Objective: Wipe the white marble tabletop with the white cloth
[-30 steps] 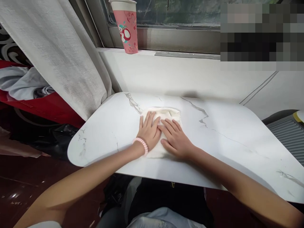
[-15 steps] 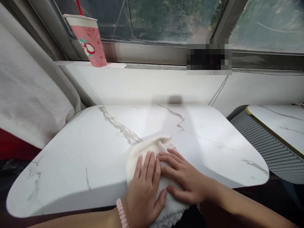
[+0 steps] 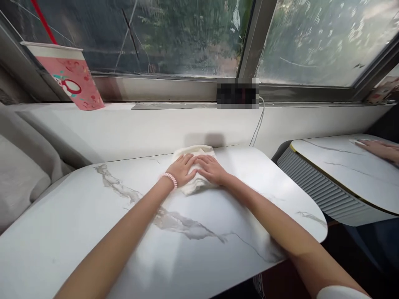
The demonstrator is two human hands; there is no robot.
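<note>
A cream cloth (image 3: 193,190) lies bunched on the white marble-patterned table (image 3: 174,257), at its far edge by the wall. My left hand (image 3: 182,169) presses flat on the cloth with its fingers stretched out; a pink coiled band (image 3: 170,178) circles that wrist. Beside it, my right hand (image 3: 211,168) also rests flat on the cloth, its fingers pointing left and touching or nearly touching those of my left hand. Both arms reach out across the tabletop.
A pink paper cup (image 3: 73,81) with a red straw stands on the window sill at left. A blurred-out dark object (image 3: 238,93) sits on the sill with a cord. At right, another person's hand (image 3: 382,149) rests on a second table (image 3: 343,166). A grey curtain (image 3: 21,166) hangs left.
Both hands have pushed the cloth from the table's near edge to its far edge by the wall. The view has shifted, and another person's hand now shows at right.
</note>
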